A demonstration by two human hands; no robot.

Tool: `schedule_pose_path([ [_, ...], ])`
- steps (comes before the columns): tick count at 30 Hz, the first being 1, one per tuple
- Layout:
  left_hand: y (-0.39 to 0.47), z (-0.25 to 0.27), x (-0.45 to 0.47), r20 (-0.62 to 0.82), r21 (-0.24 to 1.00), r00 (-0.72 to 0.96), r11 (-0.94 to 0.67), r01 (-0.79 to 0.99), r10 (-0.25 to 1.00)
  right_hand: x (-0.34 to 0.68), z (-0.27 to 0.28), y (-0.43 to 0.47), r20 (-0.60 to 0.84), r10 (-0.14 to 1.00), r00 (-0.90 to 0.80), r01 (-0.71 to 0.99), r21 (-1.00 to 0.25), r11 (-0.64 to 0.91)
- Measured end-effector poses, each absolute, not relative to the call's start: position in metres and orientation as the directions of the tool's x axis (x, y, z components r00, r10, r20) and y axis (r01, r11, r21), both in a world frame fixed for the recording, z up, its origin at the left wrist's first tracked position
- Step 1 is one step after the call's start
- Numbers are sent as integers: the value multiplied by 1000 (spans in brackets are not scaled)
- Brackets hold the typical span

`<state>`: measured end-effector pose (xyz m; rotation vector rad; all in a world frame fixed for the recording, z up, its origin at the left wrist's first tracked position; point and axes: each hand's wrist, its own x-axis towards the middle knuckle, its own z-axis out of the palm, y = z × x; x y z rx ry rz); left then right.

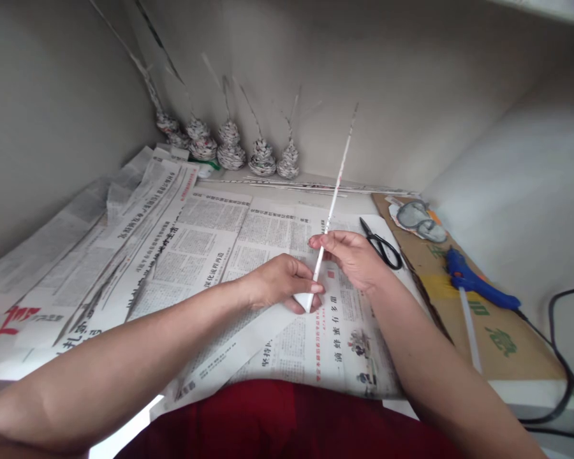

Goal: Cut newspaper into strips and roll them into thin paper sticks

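Note:
A thin rolled newspaper tube slants up and away between my two hands. My left hand pinches its wider lower end, where a loose newspaper strip trails off down to the left under my wrist. Higher on the tube, the thumb and fingers of my right hand close around the shaft. Below both hands lie flat newspaper sheets. Just beyond my right hand rest black-handled scissors, partly behind it.
Several woven paper gourds stand along the back wall, with thin paper tubes in front. Cut newspaper strips pile up at left. On the cardboard at right lie a blue glue gun and a grey coiled item; a black cable loops nearby.

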<state>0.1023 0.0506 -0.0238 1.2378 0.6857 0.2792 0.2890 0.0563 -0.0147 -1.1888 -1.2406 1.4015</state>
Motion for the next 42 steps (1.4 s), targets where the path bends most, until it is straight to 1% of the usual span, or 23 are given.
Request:
schedule_pose_path([
  [2, 51, -24, 102, -322, 933, 771, 322, 160, 549, 291, -14, 55, -111, 972, -206, 0, -994, -114],
  [4, 51, -25, 102, -317, 934, 778, 321, 157, 542, 292, -14, 55, -131, 964, -233, -1, -991, -135],
  [9, 52, -27, 102, -314, 930, 786, 339, 142, 533, 293, -18, 57, -102, 983, -154, -59, -992, -113],
  [14, 52, -26, 101, -311, 932, 779, 335, 138, 544, 293, -17, 56, -92, 966, -240, -78, -991, -113],
  [19, 51, -25, 101, -311, 939, 790, 299, 171, 527, 294, -15, 56, -94, 978, -185, -110, -987, -116],
  [23, 51, -24, 102, -326, 932, 771, 322, 166, 548, 295, -16, 56, -127, 963, -237, -56, -988, -144],
  [25, 51, -24, 102, -326, 932, 777, 320, 169, 539, 295, -16, 56, -153, 960, -234, -31, -986, -165],
  [29, 51, -23, 101, -324, 935, 790, 304, 184, 520, 295, -15, 56, -116, 979, -166, -70, -989, -129],
  [31, 51, -23, 101, -328, 933, 783, 312, 180, 528, 295, -13, 55, -105, 972, -209, -52, -992, -118],
  [34, 50, -22, 101, -329, 931, 788, 318, 179, 521, 296, -12, 54, -147, 948, -282, 3, -988, -152],
  [36, 50, -23, 101, -325, 932, 799, 315, 180, 505, 297, -14, 54, -153, 953, -260, -2, -987, -159],
  [39, 50, -26, 101, -320, 932, 809, 315, 177, 493, 298, -16, 55, -110, 973, -205, -34, -992, -120],
  [42, 51, -28, 101, -330, 927, 795, 333, 171, 510, 300, -17, 56, -118, 961, -250, -22, -992, -128],
])
